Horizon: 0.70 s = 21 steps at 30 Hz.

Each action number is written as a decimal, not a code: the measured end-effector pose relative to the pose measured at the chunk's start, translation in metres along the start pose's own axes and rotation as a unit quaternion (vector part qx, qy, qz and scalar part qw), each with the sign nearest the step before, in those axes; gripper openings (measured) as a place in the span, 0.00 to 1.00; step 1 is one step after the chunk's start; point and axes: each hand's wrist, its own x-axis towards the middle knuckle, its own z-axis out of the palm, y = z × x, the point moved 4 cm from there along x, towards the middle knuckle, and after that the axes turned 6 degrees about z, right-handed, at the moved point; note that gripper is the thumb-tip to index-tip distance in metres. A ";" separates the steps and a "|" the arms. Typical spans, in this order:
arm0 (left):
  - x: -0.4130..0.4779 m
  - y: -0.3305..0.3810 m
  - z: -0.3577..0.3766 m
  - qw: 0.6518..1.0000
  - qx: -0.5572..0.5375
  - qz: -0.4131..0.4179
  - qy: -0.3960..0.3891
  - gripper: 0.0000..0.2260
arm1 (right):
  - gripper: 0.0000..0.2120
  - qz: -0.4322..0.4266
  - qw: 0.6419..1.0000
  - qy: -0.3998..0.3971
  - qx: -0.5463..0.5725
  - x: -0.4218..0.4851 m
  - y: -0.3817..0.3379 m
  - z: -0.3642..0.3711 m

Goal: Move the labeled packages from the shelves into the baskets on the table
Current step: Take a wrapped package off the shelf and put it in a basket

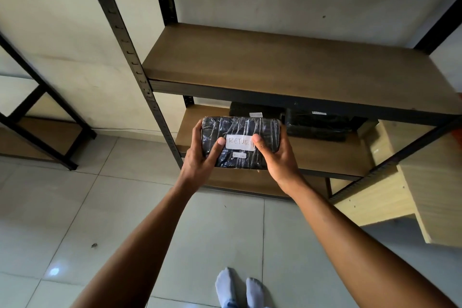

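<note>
L hand (200, 157) and R hand (277, 157) each grip one end of the pkg (240, 130), thumbs on its top face.

Pkg is held just in front of the lower shelf (325, 157), long axis L-R, both hands equally near. Baskets not in view, so the next move likely needs a turn away.

White label (238, 142) reads "RETUR"; the rest is under the R thumb. Small tag below is illegible.

Farther back on the shelf: second dark pkg (252, 109) and third pkg (320, 125), labels too small to read.

Bare forearms (140, 240), lt grey socks (225, 285)
</note>
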 end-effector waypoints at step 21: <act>0.026 0.045 0.300 0.945 0.101 -0.011 -0.310 0.02 | 0.25 0.155 0.944 0.289 0.021 -0.115 0.006 -0.332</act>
